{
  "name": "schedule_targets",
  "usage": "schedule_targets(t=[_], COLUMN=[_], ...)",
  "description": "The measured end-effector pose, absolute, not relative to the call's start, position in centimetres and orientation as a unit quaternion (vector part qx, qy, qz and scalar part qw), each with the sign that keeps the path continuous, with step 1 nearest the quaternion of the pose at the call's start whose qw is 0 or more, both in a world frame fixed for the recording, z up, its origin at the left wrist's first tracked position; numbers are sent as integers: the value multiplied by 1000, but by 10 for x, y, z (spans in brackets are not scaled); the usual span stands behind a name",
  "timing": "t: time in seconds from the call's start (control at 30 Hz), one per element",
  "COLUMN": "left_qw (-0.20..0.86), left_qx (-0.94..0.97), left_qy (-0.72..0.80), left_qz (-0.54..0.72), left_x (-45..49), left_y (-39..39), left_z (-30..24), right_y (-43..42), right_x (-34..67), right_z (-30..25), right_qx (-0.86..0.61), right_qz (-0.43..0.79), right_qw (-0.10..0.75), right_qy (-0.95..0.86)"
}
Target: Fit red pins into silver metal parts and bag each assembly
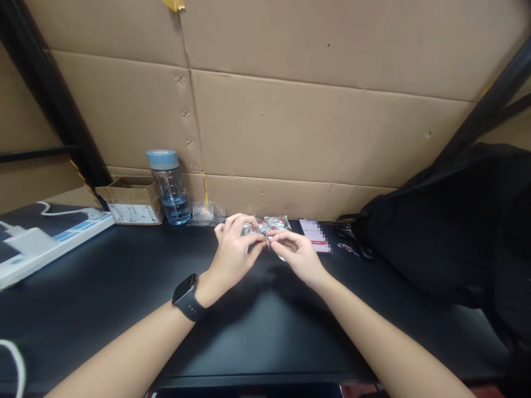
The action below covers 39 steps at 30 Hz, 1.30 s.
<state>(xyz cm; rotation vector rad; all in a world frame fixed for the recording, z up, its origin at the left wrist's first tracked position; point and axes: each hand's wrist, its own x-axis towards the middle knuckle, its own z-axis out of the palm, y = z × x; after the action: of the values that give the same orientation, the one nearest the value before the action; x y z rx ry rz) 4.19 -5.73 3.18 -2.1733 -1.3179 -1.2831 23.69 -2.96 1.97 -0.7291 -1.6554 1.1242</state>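
Observation:
My left hand (237, 243), with a dark watch on its wrist, is above the black desk (199, 342). Its thumb and forefinger pinch the left side of a small thin flat piece (267, 241), seen nearly edge-on. From the other side the fingertips of my right hand (299, 255) close on the same piece. A pale, shiny bit shows under the right fingers; I cannot tell whether it belongs to the piece. Just behind the hands lie several silver foil packets (277, 223) with red marks, partly hidden by my fingers.
A water bottle (171, 190) with a blue lid stands beside a small open cardboard box (135, 202). Clear plastic bags (203, 213) lie near it. Left is a white power strip (78, 235). On the right are a phone (314, 235), a keychain (348, 250) and a black bag (440, 221).

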Motion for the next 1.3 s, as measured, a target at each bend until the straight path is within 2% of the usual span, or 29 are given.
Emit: schedule_targets(t=[0.3, 0.43, 0.53, 0.93, 1.1, 1.2, 1.3], left_qw=[143, 119, 62, -27, -66, -18, -44], left_qx=[-762, -759, -762, -851, -808, -801, -832], left_qy=[-446, -456, -466, -437, -489, -533, -514], left_qz=[-446, -450, -446, -290, -323, -273, -204], left_x=[43, 45, 43, 29, -9, -34, -46], left_y=[-59, -62, -63, -46, -22, -11, -10], left_z=[31, 33, 38, 32, 39, 40, 41], right_y=[-35, -36, -34, -30, -26, -24, -24], right_x=[238, 239, 241, 247, 255, 258, 260], right_z=[26, 28, 29, 28, 28, 28, 29], right_qx=[-304, -303, -308, -339, -344, -342, -342], right_qz=[246, 216, 196, 229, 175, 171, 190], right_qw=[484, 473, 459, 414, 331, 265, 206], right_qy=[-783, -798, -810, -813, -861, -885, -897])
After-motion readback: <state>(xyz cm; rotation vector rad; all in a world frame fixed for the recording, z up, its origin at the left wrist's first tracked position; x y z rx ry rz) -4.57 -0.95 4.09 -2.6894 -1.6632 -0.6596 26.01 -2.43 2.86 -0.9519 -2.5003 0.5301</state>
